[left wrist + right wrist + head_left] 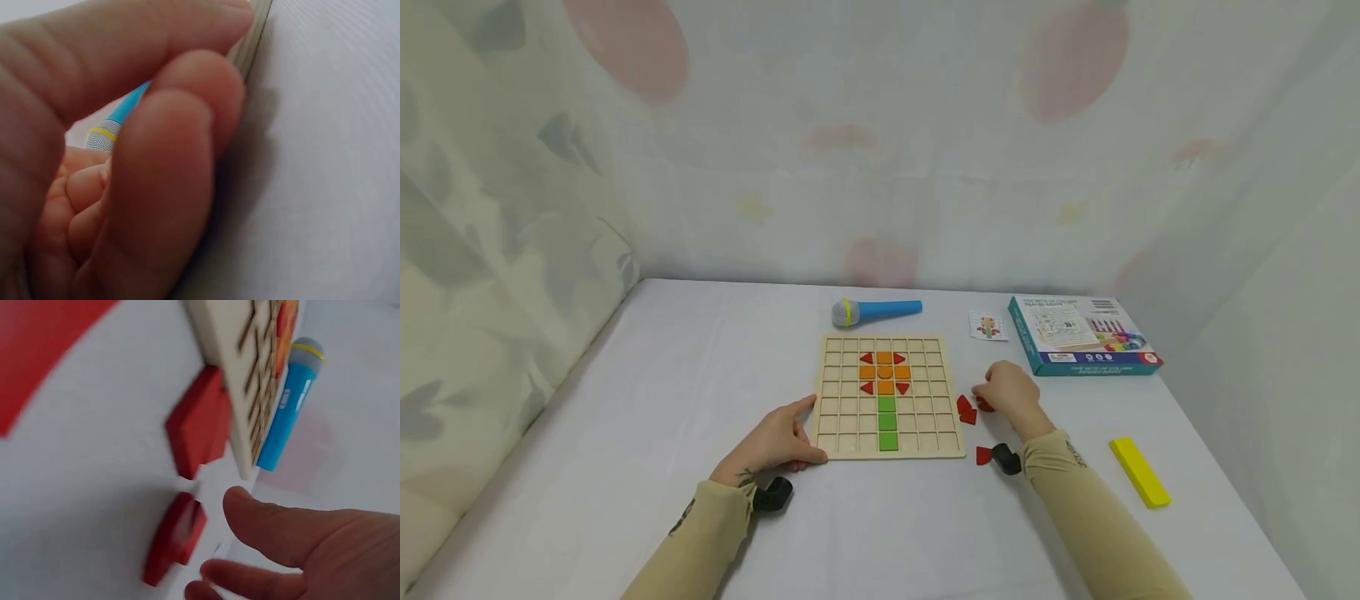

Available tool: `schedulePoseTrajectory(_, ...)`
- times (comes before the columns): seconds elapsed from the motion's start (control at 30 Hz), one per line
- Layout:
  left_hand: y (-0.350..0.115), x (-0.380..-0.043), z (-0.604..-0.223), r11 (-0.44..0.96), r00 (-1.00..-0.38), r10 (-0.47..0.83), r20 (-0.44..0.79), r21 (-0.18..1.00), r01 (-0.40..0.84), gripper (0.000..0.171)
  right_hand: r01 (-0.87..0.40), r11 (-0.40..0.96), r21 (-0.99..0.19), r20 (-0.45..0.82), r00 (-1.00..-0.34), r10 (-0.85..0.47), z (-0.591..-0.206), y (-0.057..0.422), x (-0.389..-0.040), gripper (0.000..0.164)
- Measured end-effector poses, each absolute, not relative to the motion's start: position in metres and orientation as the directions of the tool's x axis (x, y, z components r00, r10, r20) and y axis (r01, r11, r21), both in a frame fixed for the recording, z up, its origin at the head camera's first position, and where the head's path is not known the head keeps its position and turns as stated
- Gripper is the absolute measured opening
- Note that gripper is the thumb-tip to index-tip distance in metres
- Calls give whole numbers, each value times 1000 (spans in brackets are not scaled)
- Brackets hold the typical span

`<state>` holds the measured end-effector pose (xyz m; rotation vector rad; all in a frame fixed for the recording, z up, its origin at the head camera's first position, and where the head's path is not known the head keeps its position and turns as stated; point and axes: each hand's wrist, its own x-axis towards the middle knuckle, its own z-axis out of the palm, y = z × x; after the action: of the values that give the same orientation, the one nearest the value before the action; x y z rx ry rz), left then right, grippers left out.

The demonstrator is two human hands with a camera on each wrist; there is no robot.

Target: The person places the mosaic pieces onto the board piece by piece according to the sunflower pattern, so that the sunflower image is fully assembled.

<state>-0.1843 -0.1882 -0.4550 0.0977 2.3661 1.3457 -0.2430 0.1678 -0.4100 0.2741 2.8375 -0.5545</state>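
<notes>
A pale wooden grid board lies on the white table. Orange squares form a cross around an orange round piece, with red triangles at its corners and green squares running down below. My left hand touches the board's near left corner, index finger on the left edge and thumb at the front edge. To the right of the board, my right hand hovers over red pieces, its thumb and fingers apart in the right wrist view. More red pieces lie beside the board.
A blue toy microphone lies behind the board. At the back right are a small pattern card and a flat game box. A yellow bar lies right of my right forearm. One red piece sits near that wrist.
</notes>
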Motion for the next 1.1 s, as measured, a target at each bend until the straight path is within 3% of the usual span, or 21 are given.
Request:
schedulePoseTrajectory(0.33,-188,-184,-454,530,-913,264,-310,838,-131,107,304,909,-286,-302,-929,215,-425,168,-246,27)
schedulePoseTrajectory(0.67,-188,-183,-454,532,-913,266,-308,837,-128,107,267,856,-443,-194,-960,199,-427,167,-243,23)
schedulePoseTrajectory(0.8,-189,-183,-454,539,-913,267,-309,833,-124,107,151,837,-526,-82,-989,127,-419,159,-243,18)
schedulePoseTrajectory(0.9,-189,-184,-454,538,-913,265,-310,833,-127,107,-1,825,-565,-12,-1000,-10,-412,149,-246,20)
schedulePoseTrajectory(1.1,-189,-184,-455,528,-912,273,-305,840,-123,108,-266,775,-573,-6,-945,-328,-404,122,-252,21)
